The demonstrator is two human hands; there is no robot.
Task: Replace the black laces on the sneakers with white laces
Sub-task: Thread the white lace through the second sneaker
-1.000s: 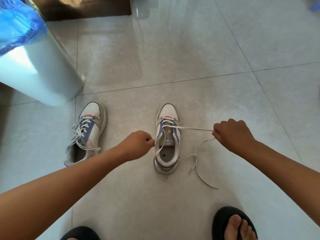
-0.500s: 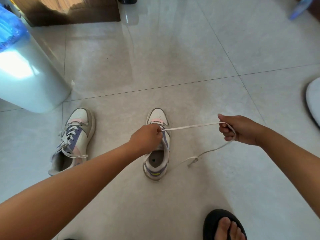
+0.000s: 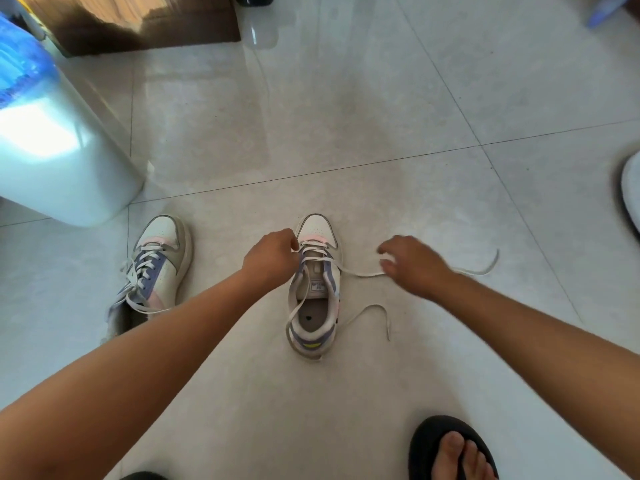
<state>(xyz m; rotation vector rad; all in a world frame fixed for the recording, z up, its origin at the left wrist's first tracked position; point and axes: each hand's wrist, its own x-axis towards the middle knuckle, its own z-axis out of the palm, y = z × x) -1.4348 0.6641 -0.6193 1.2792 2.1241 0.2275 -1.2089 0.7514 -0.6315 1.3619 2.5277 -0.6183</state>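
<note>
White lace [image 3: 360, 273] is threaded through the lowest eyelets of the middle sneaker [image 3: 315, 289], which stands upright on the pale tiled floor [image 3: 381, 140], toe pointing away. The left hand [image 3: 272, 259] is at the toe-end eyelets, fingers curled and pinching the lace there. The right hand [image 3: 414, 265] is just right of the shoe over the lace strand running rightward; its fingers are loosely spread and blurred, and whether they have hold of the lace cannot be told. One loose lace end lies curved on the floor beside the heel. A second sneaker [image 3: 152, 271], fully laced in white, stands to the left. A white bin [image 3: 65, 174] with a blue liner stands at far left. A black sandal [image 3: 450, 448] on a foot shows at bottom right.
</note>
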